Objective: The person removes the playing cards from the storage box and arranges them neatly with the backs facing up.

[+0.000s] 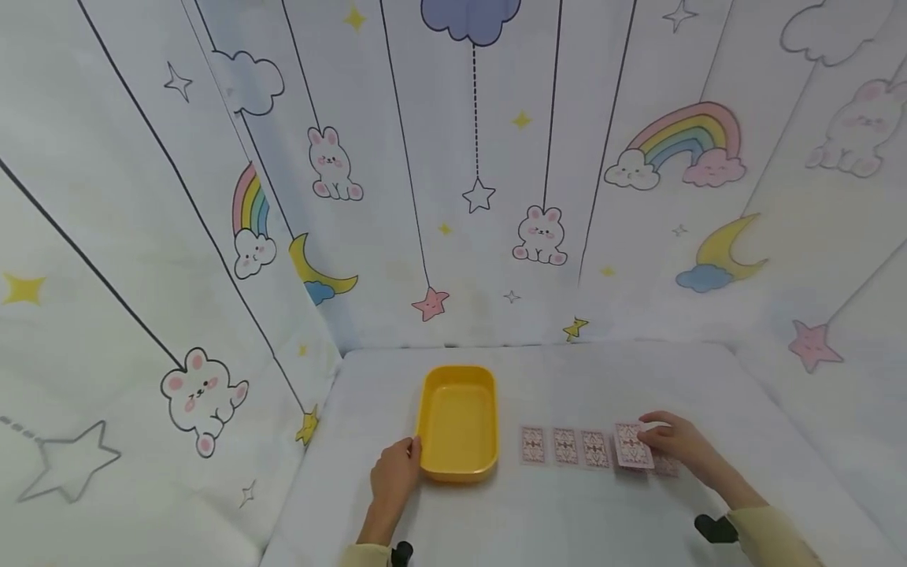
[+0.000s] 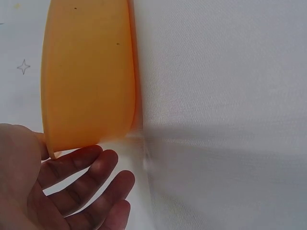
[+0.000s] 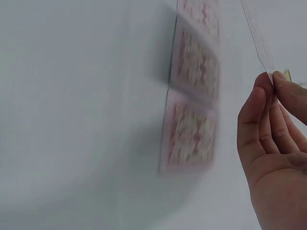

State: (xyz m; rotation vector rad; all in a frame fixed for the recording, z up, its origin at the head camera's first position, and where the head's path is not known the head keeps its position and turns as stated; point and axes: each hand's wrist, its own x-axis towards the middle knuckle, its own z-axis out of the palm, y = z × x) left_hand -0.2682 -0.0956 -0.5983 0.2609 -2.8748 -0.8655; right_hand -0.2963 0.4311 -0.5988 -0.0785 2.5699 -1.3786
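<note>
At the near left corner of the yellow tray (image 1: 459, 429), my left hand (image 1: 394, 474) grips the rim. In the left wrist view the thumb is mostly hidden behind the rim of the tray (image 2: 91, 72), with the fingers of the left hand (image 2: 67, 187) along its outside. My right hand (image 1: 676, 442) pinches a playing card (image 1: 632, 446) by its edge, thumb against fingertips. That card shows its red patterned back and hangs over a row of face-down cards (image 1: 565, 446), partly hiding the row's right end. Seen from the right wrist, the held card (image 3: 256, 36) is nearly edge-on.
The row lies on the white table (image 1: 553, 520), right of the tray. A white cloth wall (image 1: 453, 260) printed with bunnies, stars and rainbows rises behind the table, with more cloth at both sides.
</note>
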